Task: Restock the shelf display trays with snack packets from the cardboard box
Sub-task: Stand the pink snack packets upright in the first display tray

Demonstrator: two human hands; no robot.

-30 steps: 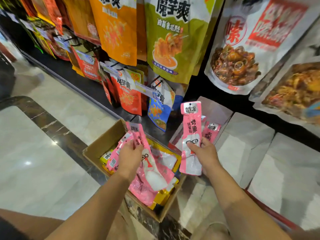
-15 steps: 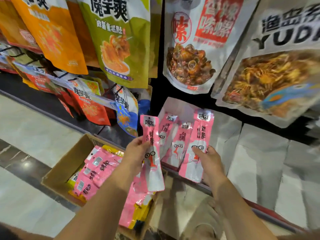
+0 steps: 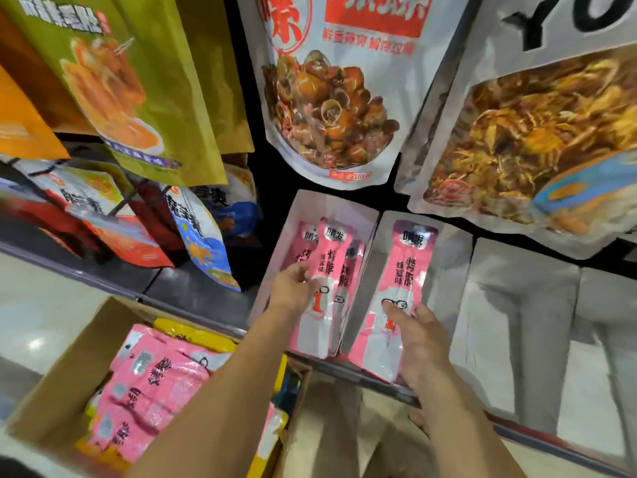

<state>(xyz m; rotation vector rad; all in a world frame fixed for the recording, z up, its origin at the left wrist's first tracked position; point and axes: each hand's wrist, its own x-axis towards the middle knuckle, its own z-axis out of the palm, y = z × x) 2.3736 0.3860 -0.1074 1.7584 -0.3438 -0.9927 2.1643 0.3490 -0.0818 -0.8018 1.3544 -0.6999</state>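
Note:
My left hand (image 3: 293,293) grips a pink snack packet (image 3: 327,267) and holds it inside the leftmost white display tray (image 3: 312,205), on top of other pink packets there. My right hand (image 3: 418,343) holds a second pink packet (image 3: 401,281) by its lower half inside the neighbouring white tray (image 3: 448,250). The cardboard box (image 3: 51,384) sits at the lower left, holding several pink packets (image 3: 155,381) and yellow ones.
Large snack pouches hang above: a green one (image 3: 151,81), a white snail one (image 3: 331,98) and another (image 3: 537,132) at the right. More white trays (image 3: 524,305) line the shelf to the right. Orange and blue bags (image 3: 203,236) stand at the left.
Both hands moved forward and lowered their pink packets into the trays; the left packet went from beside the box into the first tray. The camera moved closer to the shelf.

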